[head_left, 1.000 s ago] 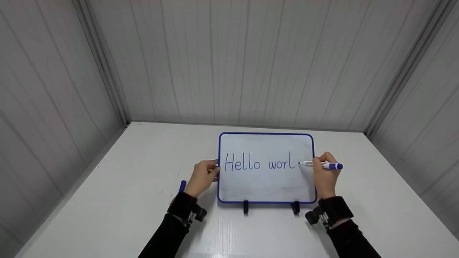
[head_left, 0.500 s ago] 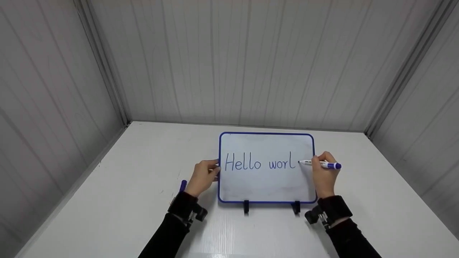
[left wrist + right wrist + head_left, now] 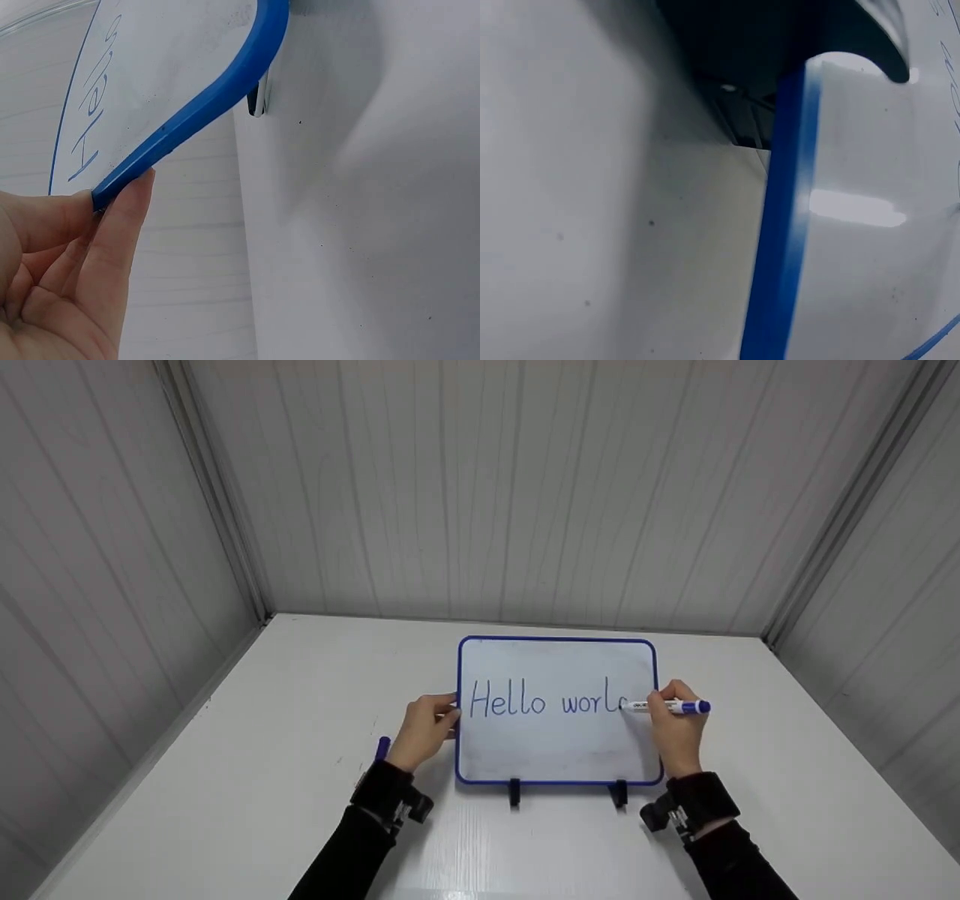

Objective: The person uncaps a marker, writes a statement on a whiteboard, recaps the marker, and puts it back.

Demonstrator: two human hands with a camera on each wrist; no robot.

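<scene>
White table (image 3: 225, 780), pale ribbed panel walls (image 3: 480, 487), even light

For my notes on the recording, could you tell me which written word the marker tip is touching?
The marker touches the unfinished right-hand word, not "Hello" on the left.

Upright whiteboard (image 3: 556, 742) blocks centre, bare table (image 3: 247, 750) open either side

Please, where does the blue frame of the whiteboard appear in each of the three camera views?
Head: the blue frame borders the whiteboard at centre; the left hand holds its left edge.
Left wrist: it curves from top centre down to the fingers at lower left.
Right wrist: it is a vertical blue strip right of centre.
Shared landmark: the blue handwriting.
</scene>
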